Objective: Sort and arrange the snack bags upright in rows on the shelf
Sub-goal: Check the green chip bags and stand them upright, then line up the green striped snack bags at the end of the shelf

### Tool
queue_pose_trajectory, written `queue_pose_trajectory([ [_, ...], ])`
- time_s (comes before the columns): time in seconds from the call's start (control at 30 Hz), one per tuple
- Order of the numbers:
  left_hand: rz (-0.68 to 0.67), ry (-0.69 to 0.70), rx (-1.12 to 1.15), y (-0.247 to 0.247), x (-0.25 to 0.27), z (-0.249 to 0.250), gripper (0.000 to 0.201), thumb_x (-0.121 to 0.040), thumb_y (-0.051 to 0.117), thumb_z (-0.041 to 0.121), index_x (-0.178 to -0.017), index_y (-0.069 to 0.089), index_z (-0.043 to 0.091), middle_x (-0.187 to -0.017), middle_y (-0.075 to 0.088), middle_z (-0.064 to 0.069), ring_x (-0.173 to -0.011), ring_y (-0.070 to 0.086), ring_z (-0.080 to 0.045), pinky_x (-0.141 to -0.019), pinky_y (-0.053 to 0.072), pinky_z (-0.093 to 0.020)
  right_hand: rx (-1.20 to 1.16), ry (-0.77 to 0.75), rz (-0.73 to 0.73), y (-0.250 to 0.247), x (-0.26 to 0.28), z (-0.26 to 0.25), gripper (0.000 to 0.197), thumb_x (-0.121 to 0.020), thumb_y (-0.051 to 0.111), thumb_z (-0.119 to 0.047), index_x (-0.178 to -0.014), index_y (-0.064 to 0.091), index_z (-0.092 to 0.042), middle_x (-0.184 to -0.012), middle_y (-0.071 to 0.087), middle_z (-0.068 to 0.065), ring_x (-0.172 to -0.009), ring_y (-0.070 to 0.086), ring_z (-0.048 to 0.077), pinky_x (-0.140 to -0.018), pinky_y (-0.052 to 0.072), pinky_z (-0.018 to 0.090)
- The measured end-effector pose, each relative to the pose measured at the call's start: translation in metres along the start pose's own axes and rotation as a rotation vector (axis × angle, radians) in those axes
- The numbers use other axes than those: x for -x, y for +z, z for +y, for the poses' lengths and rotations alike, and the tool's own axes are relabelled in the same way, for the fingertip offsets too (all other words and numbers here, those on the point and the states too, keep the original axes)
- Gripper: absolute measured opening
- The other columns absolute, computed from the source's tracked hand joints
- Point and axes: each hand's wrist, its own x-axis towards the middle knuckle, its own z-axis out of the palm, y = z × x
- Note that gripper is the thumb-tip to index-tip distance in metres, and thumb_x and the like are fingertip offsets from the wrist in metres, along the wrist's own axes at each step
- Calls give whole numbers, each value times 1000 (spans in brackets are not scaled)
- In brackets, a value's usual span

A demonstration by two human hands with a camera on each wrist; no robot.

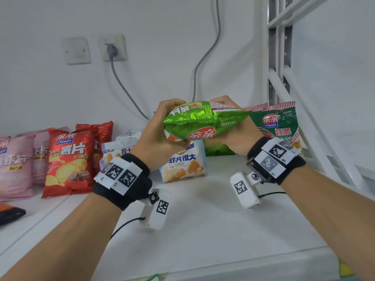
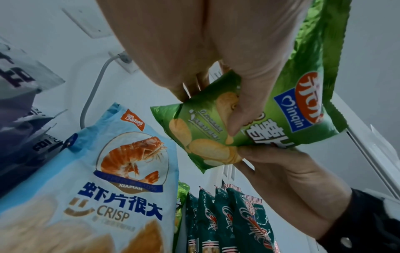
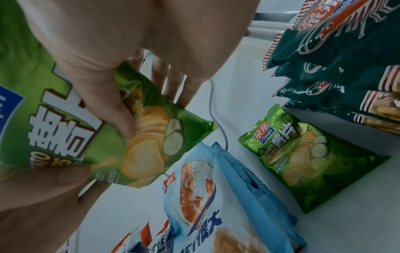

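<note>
I saw bare white shelf (image 1: 213, 230) below my fingers, with its front edge near me. My left hand (image 1: 156, 136) and right hand (image 1: 235, 130) both gripped the green chip bag (image 1: 203, 122), held sideways between them in the air. Only the right wrist view showed a second green bag (image 3: 303, 157) standing beyond my fingers.

front half of the white shelf (image 1: 213, 230) is left bare, so easy passage there. the back is blocked by standing bags: red chip bags (image 1: 69, 163), blue shrimp crisp bag (image 1: 182, 165), dark green shrimp bags (image 1: 280, 126). right side is closed off by a white rail (image 1: 288, 82).
</note>
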Motion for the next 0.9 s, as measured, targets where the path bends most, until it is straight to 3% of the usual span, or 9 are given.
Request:
queue_pose_trajectory([
  [0.13, 20, -13, 12, 5, -1, -1, 78, -76, 80, -20, -140, 44, 4, -127, 62, -11, -107, 65, 1, -80, 56, -15, 100, -9, 16, -2, 2, -4, 63, -71, 90, 8, -119, 53, -9, -116, 70, 8, -108, 71, 18, -92, 58, 28],
  [0.27, 83, -72, 30, 7, -2, 1, 66, -77, 84, -10, -134, 55, 4, -125, 69, -9, -113, 67, -10, -86, 55, -19, 135, 23, 32, -2, 5, -13, 61, -76, 88, 5, -128, 57, 3, -122, 72, 11, -115, 70, 20, -101, 56, 35],
  [0.37, 132, -109, 67, 11, -3, 6, 58, -75, 89, 0, -121, 64, 23, -114, 76, 4, -110, 70, -15, -90, 59, -28, 175, 68, -27, -11, 10, -22, 64, -80, 86, 0, -135, 54, -3, -131, 69, 9, -122, 67, 20, -106, 53, 33],
  [0.43, 156, -122, 76, 16, -6, 12, 54, -73, 86, 9, -116, 63, 33, -109, 77, 9, -106, 72, -15, -89, 61, -30, 270, 112, -29, -27, 12, -25, 66, -83, 87, -15, -138, 52, -13, -138, 64, 4, -128, 61, 15, -112, 49, 34],
  [0.5, 201, -140, 86, 21, -13, 18, 52, -73, 84, 18, -117, 61, 33, -109, 77, 11, -104, 73, -13, -87, 61, -29, 396, 191, 71, -52, 13, -26, 69, -83, 86, -31, -141, 51, -22, -143, 59, 2, -132, 56, 12, -116, 45, 38],
  [0.57, 242, -167, 114, 28, -23, 22, 52, -75, 84, 22, -120, 59, 29, -111, 77, 9, -105, 73, -13, -84, 62, -29, 500, 294, 212, -80, 15, -24, 74, -84, 84, -41, -145, 47, -24, -147, 55, 2, -134, 53, 15, -115, 41, 35],
  [0.7, 263, -267, 147, 48, -45, 23, 52, -77, 84, 28, -120, 55, 24, -110, 76, 5, -95, 76, -13, -74, 64, -31, 615, 466, 381, -121, 24, -7, 89, -80, 86, -45, -151, 40, -17, -150, 48, 8, -128, 51, 19, -102, 39, 29],
  [0.8, 261, -367, 123, 69, -62, 14, 46, -86, 83, 24, -121, 54, 19, -108, 74, 4, -84, 75, -6, -69, 62, -26, 634, 651, 366, -137, 34, 12, 89, -76, 89, -47, -144, 44, -12, -139, 58, 11, -126, 59, 28, -104, 51, 39],
  [0.9, 255, -467, 51, 91, -75, 1, 40, -87, 82, 30, -115, 55, 24, -105, 72, 6, -80, 73, -8, -66, 58, -27, 595, 826, 315, -148, 41, 32, 91, -77, 88, -49, -144, 42, -8, -137, 58, 14, -126, 59, 33, -107, 50, 46],
])
